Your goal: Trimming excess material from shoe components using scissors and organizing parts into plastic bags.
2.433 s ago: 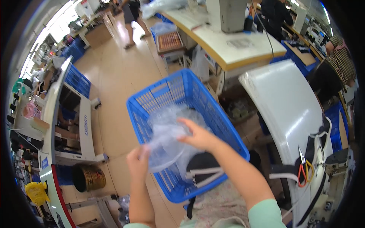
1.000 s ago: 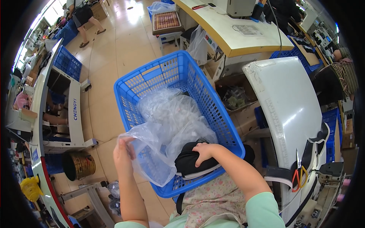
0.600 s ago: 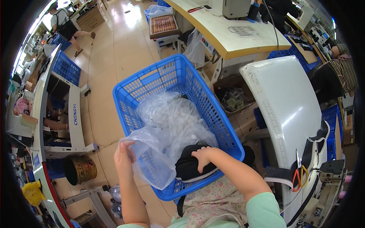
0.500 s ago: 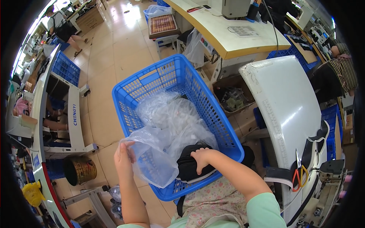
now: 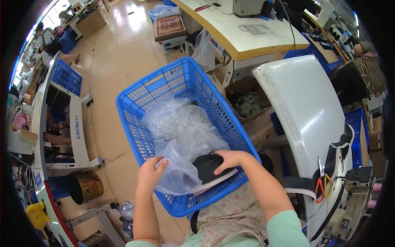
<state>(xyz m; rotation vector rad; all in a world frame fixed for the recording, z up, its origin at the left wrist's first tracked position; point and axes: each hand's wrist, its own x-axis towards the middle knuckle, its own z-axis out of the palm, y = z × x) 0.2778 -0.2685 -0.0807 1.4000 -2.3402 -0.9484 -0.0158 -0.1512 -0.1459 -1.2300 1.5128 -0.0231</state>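
Observation:
A blue plastic basket (image 5: 189,66) stands in front of me with crumpled clear plastic bags (image 5: 185,123) inside. At its near left side my left hand (image 5: 151,172) pinches the edge of a clear plastic bag (image 5: 175,175). My right hand (image 5: 231,160) grips a black folded fabric piece (image 5: 208,165) by its right end, thumb on top and fingers out of sight behind. A pale edge runs along the near side of this piece. Its left end lies against the bag's mouth; I cannot tell how far inside it is.
On the right a white machine table (image 5: 304,103) holds orange-handled scissors (image 5: 324,181) and black-and-white strips. A box of scraps (image 5: 246,99) stands beside the basket. A round bin (image 5: 85,187) is on the left floor. People sit or move at other tables.
My left hand has moved right and slightly down, bringing the bag up to the black fabric piece. My right hand has shifted to its right end, and the piece now shows a smoother top.

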